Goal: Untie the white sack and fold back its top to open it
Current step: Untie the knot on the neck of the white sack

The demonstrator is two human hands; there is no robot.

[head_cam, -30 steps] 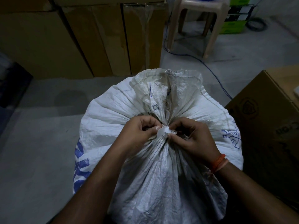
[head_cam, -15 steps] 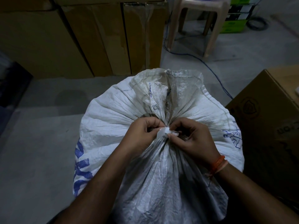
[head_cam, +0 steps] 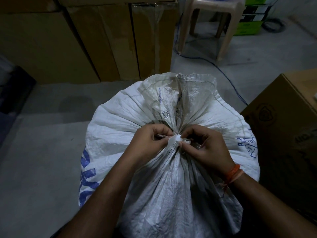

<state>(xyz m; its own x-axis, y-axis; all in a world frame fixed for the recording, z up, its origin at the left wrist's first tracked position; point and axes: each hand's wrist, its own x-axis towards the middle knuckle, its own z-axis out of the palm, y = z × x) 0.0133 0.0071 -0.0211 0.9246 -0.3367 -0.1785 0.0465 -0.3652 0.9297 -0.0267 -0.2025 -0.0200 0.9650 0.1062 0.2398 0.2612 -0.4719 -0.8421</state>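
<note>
The untying step is in hand: the white sack (head_cam: pixel 130 127) stands on the floor directly below the camera, its neck gathered into tight pleats and bound at the centre, with the loose top flaring beyond toward the cartons. Both hands meet at that bound neck. The left hand (head_cam: pixel 147 143) has its grip closed to a pinch on one side of the white tie (head_cam: pixel 175 140), and the right hand (head_cam: pixel 205 148), with an orange thread band (head_cam: pixel 232 174) on its wrist, pinches the other side; a small white tab of the tie shows between the fingertips. Whether the knot has slackened at all cannot be told. Two metal eyelets (head_cam: pixel 165 114) sit just beyond the tie in the flared top.

The next move likely calls for working a loop free with the fingertips and drawing the tie off the neck, so that the pleats can relax; only then can the top be rolled outward and down.

The floor (head_cam: pixel 42 152) is bare grey concrete in dim light. Tall cardboard cartons (head_cam: pixel 103 40) stand along the far side, a beige plastic stool (head_cam: pixel 214 14) beyond the sack, a blue cable (head_cam: pixel 221 69) trails across the floor, and another cardboard box (head_cam: pixel 291 126) sits near the sack's right
</note>
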